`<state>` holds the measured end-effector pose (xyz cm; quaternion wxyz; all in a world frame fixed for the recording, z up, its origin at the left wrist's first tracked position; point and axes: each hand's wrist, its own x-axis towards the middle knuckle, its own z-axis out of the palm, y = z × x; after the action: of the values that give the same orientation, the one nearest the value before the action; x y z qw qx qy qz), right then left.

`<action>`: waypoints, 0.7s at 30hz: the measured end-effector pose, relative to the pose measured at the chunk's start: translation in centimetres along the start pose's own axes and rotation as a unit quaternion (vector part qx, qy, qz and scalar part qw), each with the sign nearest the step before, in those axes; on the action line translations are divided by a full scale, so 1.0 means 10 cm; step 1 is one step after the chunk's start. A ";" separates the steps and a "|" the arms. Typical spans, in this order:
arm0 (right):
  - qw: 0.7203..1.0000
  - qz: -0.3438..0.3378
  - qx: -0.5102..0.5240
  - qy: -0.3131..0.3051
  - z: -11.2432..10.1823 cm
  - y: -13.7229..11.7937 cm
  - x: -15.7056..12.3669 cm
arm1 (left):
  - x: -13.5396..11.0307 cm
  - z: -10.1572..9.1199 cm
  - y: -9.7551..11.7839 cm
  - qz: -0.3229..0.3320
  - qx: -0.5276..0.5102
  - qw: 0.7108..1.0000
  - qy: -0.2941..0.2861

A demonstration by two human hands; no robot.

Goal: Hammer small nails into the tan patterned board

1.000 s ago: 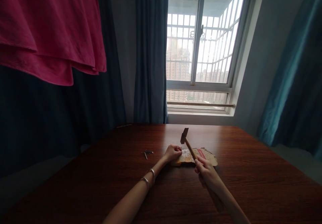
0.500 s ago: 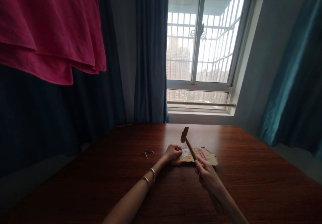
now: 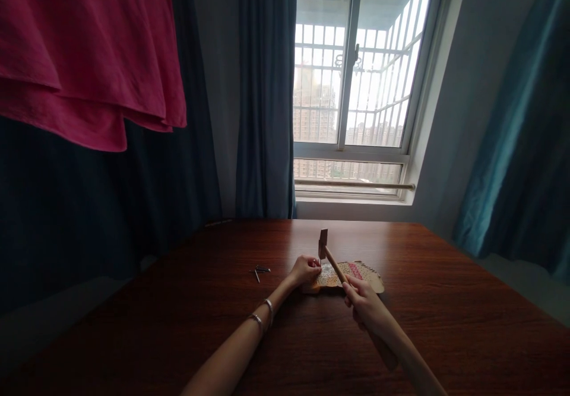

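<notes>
Hammer (image 3: 335, 263) gripped by the handle in right hand (image 3: 366, 305), lower right of centre; its head is held up by the left end of the speckled board (image 3: 356, 272), contact with the nail (image 3: 320, 262) can't be told. Nail pinched upright in left hand (image 3: 305, 269). Board laid flat on table (image 3: 445, 301), lower half of frame, right of centre. Loose nails (image 3: 257, 276) left lying, lower half, just left of centre

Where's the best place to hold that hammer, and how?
I'd take the hammer by the lower part of its wooden handle, coming from the near right. The handle is long and slim and slants that way, away from the head, so it should be easy to wrap around.
</notes>
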<state>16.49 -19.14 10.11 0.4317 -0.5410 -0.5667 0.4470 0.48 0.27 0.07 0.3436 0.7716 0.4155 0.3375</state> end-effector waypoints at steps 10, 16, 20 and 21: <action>1.000 0.006 -0.016 -0.001 -0.02 0.02 0.04 | -0.01 0.00 0.00 0.005 -0.012 1.000 -0.004; 1.000 0.004 -0.017 0.018 -0.05 -0.03 0.04 | -0.02 0.00 0.01 0.014 -0.003 1.000 0.008; 0.999 0.029 -0.037 -0.005 -0.05 0.00 0.03 | -0.01 -0.01 0.00 0.017 -0.008 1.000 0.003; 0.999 0.025 -0.037 -0.003 -0.05 0.00 0.03 | -0.01 -0.01 0.00 0.018 -0.011 1.000 0.000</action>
<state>16.99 -18.84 10.24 0.3987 -0.5693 -0.5704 0.4376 0.31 0.18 0.10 0.3463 0.7751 0.3977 0.3480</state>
